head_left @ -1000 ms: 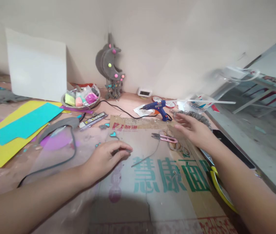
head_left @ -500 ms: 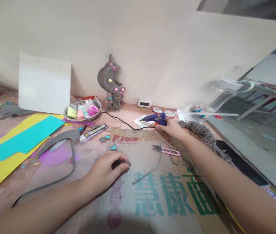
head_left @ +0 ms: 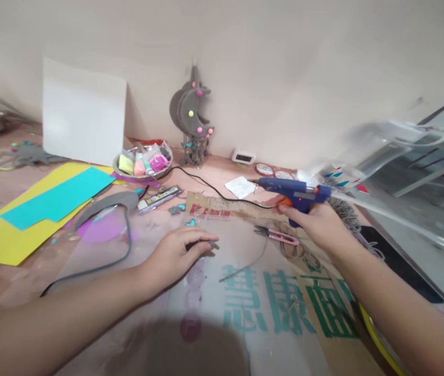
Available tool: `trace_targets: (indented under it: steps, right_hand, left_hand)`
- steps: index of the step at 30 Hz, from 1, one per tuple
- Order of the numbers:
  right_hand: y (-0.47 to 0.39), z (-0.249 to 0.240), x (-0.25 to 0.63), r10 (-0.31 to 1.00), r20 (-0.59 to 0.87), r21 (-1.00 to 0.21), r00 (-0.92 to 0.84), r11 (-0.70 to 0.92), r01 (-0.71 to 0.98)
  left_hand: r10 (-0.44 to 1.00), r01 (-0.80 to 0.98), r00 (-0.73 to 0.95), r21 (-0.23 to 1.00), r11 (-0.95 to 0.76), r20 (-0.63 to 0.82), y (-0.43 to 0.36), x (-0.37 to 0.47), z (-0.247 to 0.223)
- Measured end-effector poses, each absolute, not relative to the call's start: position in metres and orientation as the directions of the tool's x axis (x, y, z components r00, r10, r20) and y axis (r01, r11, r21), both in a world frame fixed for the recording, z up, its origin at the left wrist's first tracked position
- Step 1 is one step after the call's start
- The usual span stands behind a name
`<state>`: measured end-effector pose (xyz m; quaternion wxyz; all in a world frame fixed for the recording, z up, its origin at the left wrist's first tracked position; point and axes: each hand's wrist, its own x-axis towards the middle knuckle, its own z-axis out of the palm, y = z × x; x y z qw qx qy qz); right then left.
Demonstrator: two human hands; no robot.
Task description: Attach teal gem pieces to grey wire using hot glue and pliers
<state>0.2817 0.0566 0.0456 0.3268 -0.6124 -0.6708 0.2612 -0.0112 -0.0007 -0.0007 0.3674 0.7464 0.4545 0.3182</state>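
My right hand is wrapped round the handle of a blue glue gun with an orange trigger. Its nozzle points left, and a long clear glue stick sticks out behind. Closed in a pinch, my left hand holds a small grey piece low over the cardboard; most of the piece is hidden by the fingers. Just beyond that hand lies a small turquoise heart. Pink-handled thread snips rest between the two hands, beside loose grey cord.
A bowl of coloured clay packs stands at the back left, near a grey moon ornament. Yellow sheet and turquoise sheet lie left. The gun's black cable crosses the table. A dark phone-like slab lies right.
My right hand has lifted the glue gun off the white paper square and brought it closer. My left hand keeps its pinch on the grey piece. The view has shifted slightly.
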Motion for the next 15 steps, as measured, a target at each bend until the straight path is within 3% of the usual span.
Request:
trace_targets:
  steps: [3,12,15]
  right_hand:
    - [0.015,0.044,0.273,0.991,0.051,-0.811,-0.126,0.114,0.573]
    - [-0.022,0.025,0.257,0.956,-0.040,-0.700,-0.292,0.182,0.690]
    - [-0.023,0.023,0.259,0.968,-0.047,-0.655,-0.246,0.156,0.740]
  left_hand:
    - [0.907,0.445,0.393,0.833,-0.330,0.149,0.000,-0.011,0.001]
    - [0.885,0.495,0.424,0.769,-0.405,0.193,-0.002,-0.010,0.004]
    - [0.884,0.500,0.431,0.766,-0.403,0.183,-0.003,-0.011,0.005]
